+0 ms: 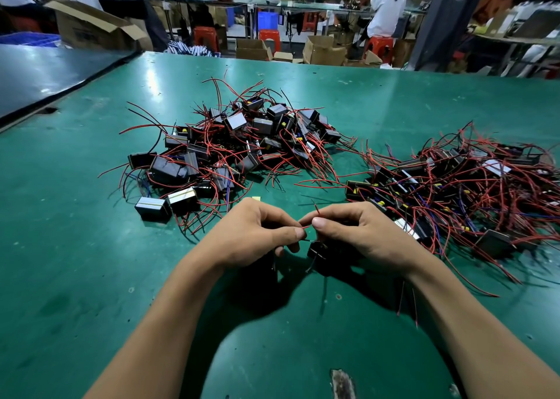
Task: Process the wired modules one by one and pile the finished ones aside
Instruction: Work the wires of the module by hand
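Over the green table [91, 277], both hands work on one black wired module [318, 254], which hangs just under my right hand. My left hand [257, 232] pinches its red wire [306, 226] between thumb and fingers. My right hand [357, 232] pinches the same wire close by, and the wire's free end sticks up above the fingers. Thin leads dangle below the module. One heap of black modules with red wires [236, 144] lies ahead at centre. A second heap [460, 186] spreads to the right, close to my right hand.
Two modules [166, 206] sit at the near edge of the centre heap, left of my hands. A small yellow scrap [256, 198] lies just beyond my left hand. A dark table [45, 74] adjoins at far left. Cardboard boxes, red stools and seated people fill the background.
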A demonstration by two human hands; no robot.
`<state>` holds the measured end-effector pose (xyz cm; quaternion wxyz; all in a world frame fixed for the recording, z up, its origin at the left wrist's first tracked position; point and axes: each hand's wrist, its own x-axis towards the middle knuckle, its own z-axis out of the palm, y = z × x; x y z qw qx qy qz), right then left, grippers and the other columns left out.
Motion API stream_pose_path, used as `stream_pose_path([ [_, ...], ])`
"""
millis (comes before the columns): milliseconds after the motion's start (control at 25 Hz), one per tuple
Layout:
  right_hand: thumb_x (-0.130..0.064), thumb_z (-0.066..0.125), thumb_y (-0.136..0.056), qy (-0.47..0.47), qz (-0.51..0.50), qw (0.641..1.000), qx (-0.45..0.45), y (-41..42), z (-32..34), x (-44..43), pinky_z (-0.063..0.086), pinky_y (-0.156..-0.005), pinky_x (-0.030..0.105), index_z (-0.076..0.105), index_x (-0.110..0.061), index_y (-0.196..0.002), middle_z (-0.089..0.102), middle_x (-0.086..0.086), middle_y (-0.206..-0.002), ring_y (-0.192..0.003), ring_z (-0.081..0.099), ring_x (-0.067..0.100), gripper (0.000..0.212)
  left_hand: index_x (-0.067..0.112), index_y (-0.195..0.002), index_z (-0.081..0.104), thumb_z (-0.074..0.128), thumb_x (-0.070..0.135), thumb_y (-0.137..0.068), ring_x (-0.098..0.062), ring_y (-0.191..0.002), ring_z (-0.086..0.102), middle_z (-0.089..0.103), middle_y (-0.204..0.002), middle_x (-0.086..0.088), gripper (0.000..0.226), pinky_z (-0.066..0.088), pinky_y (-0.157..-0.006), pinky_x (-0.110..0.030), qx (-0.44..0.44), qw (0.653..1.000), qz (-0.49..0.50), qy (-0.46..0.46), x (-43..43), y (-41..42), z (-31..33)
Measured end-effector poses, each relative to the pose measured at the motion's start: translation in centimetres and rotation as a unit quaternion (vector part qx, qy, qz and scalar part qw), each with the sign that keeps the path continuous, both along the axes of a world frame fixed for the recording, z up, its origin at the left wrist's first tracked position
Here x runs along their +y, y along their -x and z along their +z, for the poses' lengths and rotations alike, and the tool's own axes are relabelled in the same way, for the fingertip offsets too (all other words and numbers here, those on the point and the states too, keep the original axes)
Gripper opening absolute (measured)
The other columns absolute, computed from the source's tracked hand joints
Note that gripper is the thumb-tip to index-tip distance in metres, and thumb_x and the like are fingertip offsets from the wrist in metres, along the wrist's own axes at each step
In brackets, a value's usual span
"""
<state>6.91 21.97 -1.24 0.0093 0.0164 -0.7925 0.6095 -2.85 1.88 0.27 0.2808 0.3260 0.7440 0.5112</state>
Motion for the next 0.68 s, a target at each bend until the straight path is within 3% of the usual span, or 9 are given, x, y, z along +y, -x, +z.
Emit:
stream_pose_path([
  [360,-0.023,0.074,-0.086,0.066,0.009,0.997,-0.046,0.1,-0.3,-0.1,0.039,-0.049,0.009,0.075,-0.021,-0.086,0.062,-0.010,-0.064,-0.053,0.052,-0.002,0.002,0.015,-0.083,0.079,0.075,0.019,-0.085,-0.012,-0.059,0.057,0.075,-0.072,-0.002,0.005,0.045,-0.063,-0.026,0.010,1.000,-0.013,0.014,-0.4,0.3,0.1],
  [480,-0.022,0.076,-0.085,0.055,-0.012,0.997,-0.052,0.0,-0.2,-0.2,0.041,-0.051,0.014,0.074,-0.021,-0.084,0.063,-0.008,-0.065,-0.055,0.053,0.002,0.002,0.015,-0.078,0.079,0.076,0.017,-0.083,-0.011,-0.055,0.056,0.073,-0.067,-0.002,0.006,0.044,-0.058,-0.021,0.034,0.999,-0.005,0.026,-0.4,0.4,0.2],
  [680,-0.018,0.078,-0.086,-0.170,-0.110,0.977,0.062,0.0,-0.3,-1.7,0.044,-0.058,0.013,0.071,-0.023,-0.078,0.068,-0.011,-0.066,-0.058,0.057,-0.002,0.012,0.013,-0.076,0.078,0.076,0.018,-0.083,-0.008,-0.050,0.053,0.067,-0.058,0.001,0.009,0.039,-0.049,-0.015,0.047,0.997,0.020,0.053,-0.3,0.3,0.0],
])
